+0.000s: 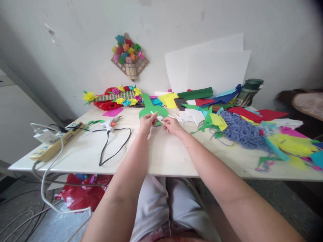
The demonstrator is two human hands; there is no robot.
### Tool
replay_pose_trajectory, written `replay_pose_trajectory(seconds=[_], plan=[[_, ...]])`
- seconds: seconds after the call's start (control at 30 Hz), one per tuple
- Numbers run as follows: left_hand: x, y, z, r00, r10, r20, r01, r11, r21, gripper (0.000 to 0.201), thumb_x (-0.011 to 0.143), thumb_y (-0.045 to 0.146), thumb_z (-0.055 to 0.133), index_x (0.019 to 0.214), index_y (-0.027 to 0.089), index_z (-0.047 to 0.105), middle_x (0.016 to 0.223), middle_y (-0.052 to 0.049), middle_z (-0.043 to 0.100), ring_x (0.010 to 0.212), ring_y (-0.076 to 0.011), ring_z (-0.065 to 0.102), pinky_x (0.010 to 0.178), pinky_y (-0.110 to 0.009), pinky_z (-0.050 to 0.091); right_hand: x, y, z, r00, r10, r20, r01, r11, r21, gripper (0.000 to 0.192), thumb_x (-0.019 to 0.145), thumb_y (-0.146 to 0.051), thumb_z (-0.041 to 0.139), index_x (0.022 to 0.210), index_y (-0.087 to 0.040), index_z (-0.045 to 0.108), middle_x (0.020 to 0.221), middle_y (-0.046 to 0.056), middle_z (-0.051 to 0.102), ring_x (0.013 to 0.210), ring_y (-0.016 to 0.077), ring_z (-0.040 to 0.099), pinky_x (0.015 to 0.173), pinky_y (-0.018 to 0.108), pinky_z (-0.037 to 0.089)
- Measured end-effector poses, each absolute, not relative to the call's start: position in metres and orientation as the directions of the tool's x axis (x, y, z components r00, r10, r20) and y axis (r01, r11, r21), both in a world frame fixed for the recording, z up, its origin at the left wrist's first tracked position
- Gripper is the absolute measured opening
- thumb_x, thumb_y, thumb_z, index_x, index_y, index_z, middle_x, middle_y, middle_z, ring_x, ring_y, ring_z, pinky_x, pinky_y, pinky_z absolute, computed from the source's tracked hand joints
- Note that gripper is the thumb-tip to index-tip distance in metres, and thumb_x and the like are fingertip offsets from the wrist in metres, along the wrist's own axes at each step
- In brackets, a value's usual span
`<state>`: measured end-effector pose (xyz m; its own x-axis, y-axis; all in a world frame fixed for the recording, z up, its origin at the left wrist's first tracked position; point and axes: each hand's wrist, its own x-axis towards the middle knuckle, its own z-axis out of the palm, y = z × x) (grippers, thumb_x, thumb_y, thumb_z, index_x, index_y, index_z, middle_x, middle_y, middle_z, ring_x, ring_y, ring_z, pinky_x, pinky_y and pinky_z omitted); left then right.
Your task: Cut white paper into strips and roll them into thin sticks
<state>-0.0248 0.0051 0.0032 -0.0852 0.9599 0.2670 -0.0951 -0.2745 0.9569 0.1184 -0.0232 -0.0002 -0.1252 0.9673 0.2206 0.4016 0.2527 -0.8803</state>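
Note:
My left hand [148,121] is closed in a pinch, with a thin white strip [151,112] poking out above its fingers. Close by on the right, my right hand [171,125] pinches the edge of a small white piece [160,118], which lies between the two hands; whether it is paper I cannot tell. Both hands are just in front of a green guitar-shaped cutout [147,109] on the table and partly cover it. Slender white sticks or strips [178,117] lie beyond my right hand.
A glue gun [109,125] with a looping black cord and a power strip [57,143] occupy the left side. Behind lies a flower-decorated guitar craft [116,97]. To the right are a blue yarn heap [243,132], coloured paper scraps [287,144] and a dark green bottle [248,94].

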Motion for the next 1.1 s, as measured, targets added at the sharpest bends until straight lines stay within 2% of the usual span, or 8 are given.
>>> replay_pose_trajectory(seconds=[0.13, 0.27, 0.5, 0.77, 0.9, 1.0, 1.1], plan=[[-0.0206, 0.0016, 0.0051, -0.079, 0.975, 0.209, -0.149, -0.218, 0.964, 0.032, 0.065, 0.04, 0.073, 0.053, 0.014, 0.059, 0.047, 0.0, 0.055, 0.04, -0.0079, 0.047, 0.042, -0.02, 0.038, 0.1194, -0.0248, 0.0, -0.137, 0.963, 0.23, 0.478, 0.268, -0.837, 0.014, 0.083, -0.029, 0.056, 0.082, -0.015, 0.061, 0.05, -0.006, 0.053, 0.038, 0.0054, 0.043, 0.046, 0.018, 0.036], [-0.0168, -0.001, 0.0066, -0.065, 0.986, 0.155, -0.202, -0.165, 0.965, 0.03, 0.065, 0.039, 0.074, 0.057, 0.013, 0.06, 0.051, -0.002, 0.058, 0.045, -0.0098, 0.053, 0.045, -0.021, 0.042, 0.1218, -0.0226, -0.0023, -0.158, 0.962, 0.223, 0.545, 0.274, -0.792, 0.021, 0.081, -0.03, 0.056, 0.067, -0.015, 0.061, 0.046, -0.005, 0.052, 0.04, 0.0062, 0.044, 0.047, 0.019, 0.036], [-0.0149, -0.0009, 0.0048, -0.024, 0.994, 0.104, -0.355, -0.106, 0.929, 0.031, 0.065, 0.04, 0.074, 0.068, 0.011, 0.063, 0.054, -0.001, 0.059, 0.047, -0.0076, 0.054, 0.045, -0.018, 0.04, 0.1223, -0.0227, -0.0016, -0.14, 0.968, 0.208, 0.348, 0.245, -0.905, 0.022, 0.08, -0.03, 0.055, 0.065, -0.015, 0.059, 0.045, -0.005, 0.05, 0.033, 0.0041, 0.036, 0.037, 0.017, 0.029], [-0.0197, 0.0027, 0.0016, 0.002, 0.998, 0.067, -0.389, -0.06, 0.919, 0.032, 0.066, 0.041, 0.073, 0.073, 0.011, 0.063, 0.056, -0.001, 0.06, 0.044, -0.0055, 0.05, 0.041, -0.017, 0.035, 0.1218, -0.0237, 0.0001, -0.172, 0.969, 0.178, 0.287, 0.222, -0.932, 0.021, 0.08, -0.029, 0.056, 0.064, -0.015, 0.057, 0.044, -0.006, 0.05, 0.031, 0.0041, 0.034, 0.034, 0.017, 0.025], [-0.0197, 0.0027, 0.0016, -0.037, 0.996, 0.083, -0.356, -0.091, 0.93, 0.034, 0.064, 0.042, 0.075, 0.072, 0.011, 0.062, 0.055, -0.001, 0.059, 0.043, -0.0056, 0.049, 0.042, -0.018, 0.035, 0.1217, -0.0251, 0.0001, -0.172, 0.974, 0.146, 0.371, 0.201, -0.907, 0.027, 0.083, -0.033, 0.052, 0.063, -0.015, 0.055, 0.042, -0.006, 0.048, 0.03, 0.0045, 0.034, 0.034, 0.018, 0.025], [-0.0195, 0.0011, 0.003, -0.068, 0.994, 0.086, -0.341, -0.104, 0.934, 0.035, 0.063, 0.043, 0.075, 0.071, 0.011, 0.062, 0.053, 0.0, 0.058, 0.042, -0.0058, 0.049, 0.041, -0.018, 0.034, 0.1212, -0.0254, -0.0011, -0.181, 0.968, 0.175, 0.475, 0.242, -0.846, 0.028, 0.085, -0.03, 0.05, 0.061, -0.016, 0.054, 0.042, -0.005, 0.049, 0.034, 0.0051, 0.038, 0.038, 0.017, 0.028], [-0.0198, 0.0001, 0.0036, -0.081, 0.992, 0.097, -0.35, -0.12, 0.929, 0.036, 0.064, 0.046, 0.073, 0.071, 0.012, 0.062, 0.051, 0.002, 0.056, 0.041, -0.0057, 0.049, 0.041, -0.017, 0.034, 0.1198, -0.0265, -0.0004, -0.207, 0.961, 0.18, 0.485, 0.261, -0.834, 0.028, 0.086, -0.027, 0.049, 0.062, -0.016, 0.054, 0.043, -0.005, 0.05, 0.036, 0.0048, 0.039, 0.04, 0.017, 0.029]])
